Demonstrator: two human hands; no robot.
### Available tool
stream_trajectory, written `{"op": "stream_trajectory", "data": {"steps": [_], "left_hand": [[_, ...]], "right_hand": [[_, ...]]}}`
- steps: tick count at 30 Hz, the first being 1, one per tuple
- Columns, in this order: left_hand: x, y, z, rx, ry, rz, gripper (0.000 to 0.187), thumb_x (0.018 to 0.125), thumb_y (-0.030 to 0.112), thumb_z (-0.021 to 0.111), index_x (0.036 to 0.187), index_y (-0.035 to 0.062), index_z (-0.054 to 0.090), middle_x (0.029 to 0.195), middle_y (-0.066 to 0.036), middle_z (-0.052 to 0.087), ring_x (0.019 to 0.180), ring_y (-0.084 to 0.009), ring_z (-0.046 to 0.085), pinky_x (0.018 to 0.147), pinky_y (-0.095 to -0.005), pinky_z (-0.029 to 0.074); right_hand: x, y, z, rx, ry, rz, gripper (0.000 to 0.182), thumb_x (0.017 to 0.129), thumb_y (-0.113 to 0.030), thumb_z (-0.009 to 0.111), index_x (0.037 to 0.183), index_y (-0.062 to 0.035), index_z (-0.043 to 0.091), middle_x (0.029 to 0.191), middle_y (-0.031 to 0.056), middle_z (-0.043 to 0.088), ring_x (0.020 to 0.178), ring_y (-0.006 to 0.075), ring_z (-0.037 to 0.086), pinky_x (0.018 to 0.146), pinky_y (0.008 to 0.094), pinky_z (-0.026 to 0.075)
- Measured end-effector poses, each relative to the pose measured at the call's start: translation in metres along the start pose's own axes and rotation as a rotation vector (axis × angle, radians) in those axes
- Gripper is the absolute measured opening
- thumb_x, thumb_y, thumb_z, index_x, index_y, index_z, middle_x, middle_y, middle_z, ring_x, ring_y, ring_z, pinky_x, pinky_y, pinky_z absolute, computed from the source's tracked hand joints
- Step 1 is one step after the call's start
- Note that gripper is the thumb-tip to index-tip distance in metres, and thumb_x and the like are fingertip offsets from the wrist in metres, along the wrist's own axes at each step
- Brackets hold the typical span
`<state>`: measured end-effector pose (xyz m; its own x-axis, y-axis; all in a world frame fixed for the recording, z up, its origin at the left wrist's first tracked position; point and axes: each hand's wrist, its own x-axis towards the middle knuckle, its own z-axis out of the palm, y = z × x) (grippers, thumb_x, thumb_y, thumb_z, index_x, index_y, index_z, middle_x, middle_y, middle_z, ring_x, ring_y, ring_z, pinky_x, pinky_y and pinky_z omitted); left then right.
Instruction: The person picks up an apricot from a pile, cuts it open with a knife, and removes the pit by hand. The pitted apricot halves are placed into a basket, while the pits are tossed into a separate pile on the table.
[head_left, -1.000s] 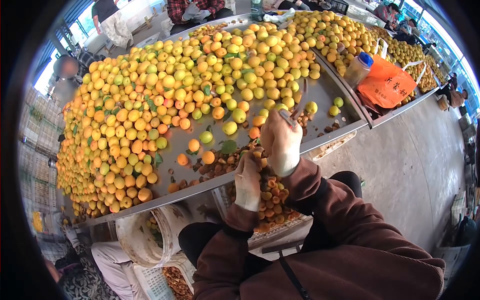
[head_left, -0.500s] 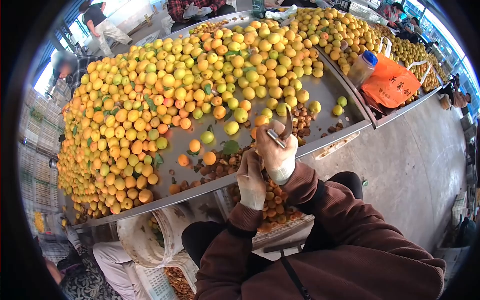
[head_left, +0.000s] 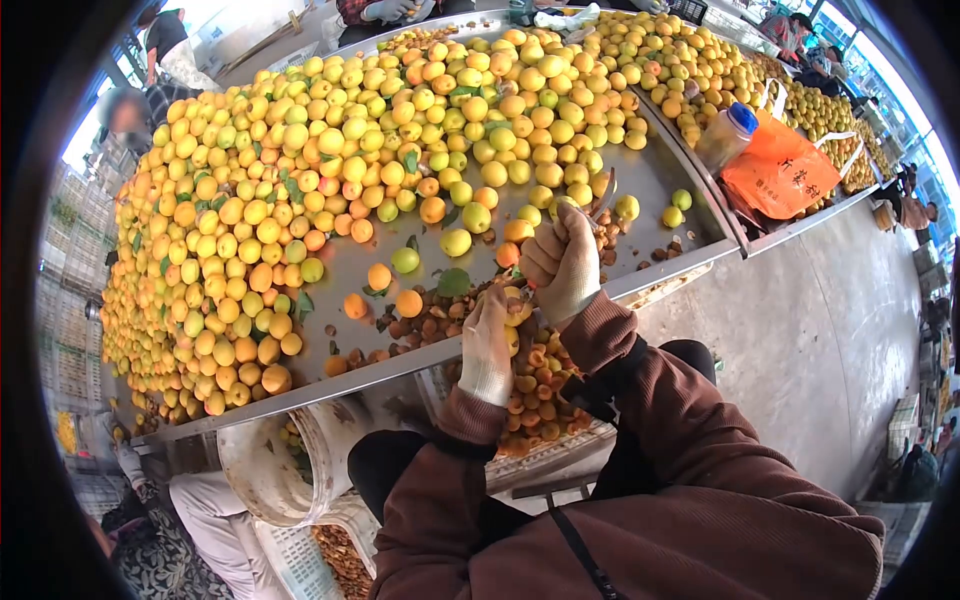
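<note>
My right hand [head_left: 566,265], in a pale glove, is closed around a small curved knife. The knife's hooked blade [head_left: 608,192] sticks up past the thumb side, over the table edge. To its left and slightly lower, my gloved left hand [head_left: 487,345] is closed on a yellow-orange apricot [head_left: 516,311], mostly hidden by the fingers. A large heap of whole apricots [head_left: 300,180] covers the metal table [head_left: 350,280] beyond both hands. Brown pits [head_left: 430,322] lie along the near edge. Beneath my hands, a crate holds halved apricots [head_left: 540,400].
A white bucket [head_left: 265,465] lies tilted below the table, beside a crate of brown pits [head_left: 350,560]. On the right are an orange bag [head_left: 785,170] and a blue-lidded plastic jar [head_left: 725,138]. Other people sit around the table; one sits close on my left.
My hands have drawn apart; the left has moved lower and left, the right slightly up. The knife blade has turned and shifted right. The view has shifted a little.
</note>
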<state>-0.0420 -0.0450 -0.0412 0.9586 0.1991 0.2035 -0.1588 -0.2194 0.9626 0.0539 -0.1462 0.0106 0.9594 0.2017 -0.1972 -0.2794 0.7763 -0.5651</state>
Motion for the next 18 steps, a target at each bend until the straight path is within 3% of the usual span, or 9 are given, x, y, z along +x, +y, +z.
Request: {"op": "stream_trajectory", "data": {"steps": [1, 3, 6, 9, 10, 12, 13, 16, 18], "left_hand": [[0.000, 0.007, 0.003, -0.004, 0.004, -0.003, 0.027, 0.100, 0.008, 0.031, 0.111, -0.0055, 0.052, 0.099, -0.019, 0.063, 0.093, -0.0331, 0.063, 0.081, -0.0371, 0.048], [0.001, 0.022, 0.011, -0.497, 0.139, -0.230, 0.034, 0.102, 0.030, 0.040, 0.095, 0.0018, 0.059, 0.091, -0.002, 0.060, 0.079, -0.0070, 0.053, 0.073, -0.0259, 0.045], [0.005, 0.028, -0.002, -0.493, -0.023, -0.420, 0.031, 0.101, 0.030, 0.041, 0.099, 0.0047, 0.059, 0.091, -0.001, 0.062, 0.071, -0.0048, 0.058, 0.060, -0.0217, 0.047], [0.005, 0.029, -0.005, -0.284, -0.094, -0.283, 0.029, 0.101, 0.034, 0.043, 0.099, 0.0093, 0.059, 0.084, 0.001, 0.062, 0.062, -0.0049, 0.059, 0.047, -0.0182, 0.042], [0.008, 0.026, -0.006, -0.285, -0.090, -0.285, 0.029, 0.101, 0.034, 0.043, 0.099, 0.0093, 0.059, 0.084, 0.001, 0.062, 0.062, -0.0049, 0.059, 0.047, -0.0182, 0.042], [0.015, 0.016, -0.009, -0.735, -0.059, -0.687, 0.025, 0.099, 0.034, 0.046, 0.096, 0.0127, 0.058, 0.077, 0.002, 0.061, 0.060, -0.0070, 0.058, 0.046, -0.0182, 0.040], [0.016, 0.012, -0.007, -0.732, -0.056, -0.682, 0.025, 0.099, 0.034, 0.046, 0.096, 0.0127, 0.058, 0.077, 0.002, 0.061, 0.060, -0.0070, 0.058, 0.046, -0.0182, 0.040], [0.016, 0.009, -0.007, -0.929, 0.071, -0.694, 0.024, 0.099, 0.034, 0.047, 0.093, 0.0132, 0.057, 0.075, 0.001, 0.061, 0.057, -0.0092, 0.056, 0.046, -0.0208, 0.039], [0.017, 0.014, -0.017, -1.189, -0.053, -0.774, 0.012, 0.096, 0.015, 0.051, 0.104, 0.0098, 0.057, 0.081, -0.002, 0.060, 0.066, -0.0094, 0.055, 0.053, -0.0190, 0.041]], "right_hand": [[0.001, 0.001, -0.002, 0.000, -0.023, -0.002, 0.034, 0.095, -0.026, 0.047, 0.066, -0.0177, 0.031, 0.051, -0.0060, 0.025, 0.042, 0.0076, 0.021, 0.040, 0.0261, 0.017], [0.001, -0.001, -0.002, -0.008, -0.049, -0.001, 0.034, 0.096, -0.026, 0.047, 0.067, -0.0177, 0.031, 0.052, -0.0056, 0.027, 0.043, 0.0075, 0.022, 0.040, 0.0257, 0.018], [-0.007, 0.002, 0.006, -0.047, -0.230, -0.035, 0.026, 0.094, -0.019, 0.050, 0.070, -0.0163, 0.040, 0.053, -0.0054, 0.032, 0.044, 0.0076, 0.031, 0.040, 0.0238, 0.024], [-0.015, 0.012, 0.019, -0.172, -0.261, -0.179, 0.010, 0.089, -0.006, 0.056, 0.080, -0.0103, 0.055, 0.056, -0.0042, 0.044, 0.045, 0.0078, 0.044, 0.042, 0.0226, 0.034], [-0.019, 0.012, 0.021, -0.173, -0.263, -0.175, 0.010, 0.089, -0.006, 0.056, 0.080, -0.0103, 0.055, 0.056, -0.0042, 0.044, 0.045, 0.0078, 0.044, 0.042, 0.0226, 0.034], [-0.029, 0.011, 0.031, -0.545, -0.245, -0.220, 0.025, 0.089, -0.008, 0.047, 0.068, -0.0103, 0.033, 0.054, -0.0009, 0.033, 0.043, 0.0098, 0.027, 0.041, 0.0266, 0.024], [-0.029, 0.015, 0.031, -0.592, -0.224, -0.247, 0.028, 0.092, -0.013, 0.046, 0.068, -0.0112, 0.033, 0.055, -0.0011, 0.033, 0.043, 0.0096, 0.027, 0.041, 0.0264, 0.023], [-0.012, 0.014, 0.028, -0.230, -0.183, -0.252, 0.030, 0.095, -0.019, 0.046, 0.068, -0.0123, 0.034, 0.055, -0.0016, 0.032, 0.043, 0.0094, 0.025, 0.040, 0.0259, 0.023], [-0.009, 0.004, 0.034, -0.167, -0.092, -0.210, 0.032, 0.098, -0.023, 0.044, 0.069, -0.0135, 0.034, 0.055, -0.0026, 0.031, 0.043, 0.0086, 0.024, 0.039, 0.0247, 0.021]]}}
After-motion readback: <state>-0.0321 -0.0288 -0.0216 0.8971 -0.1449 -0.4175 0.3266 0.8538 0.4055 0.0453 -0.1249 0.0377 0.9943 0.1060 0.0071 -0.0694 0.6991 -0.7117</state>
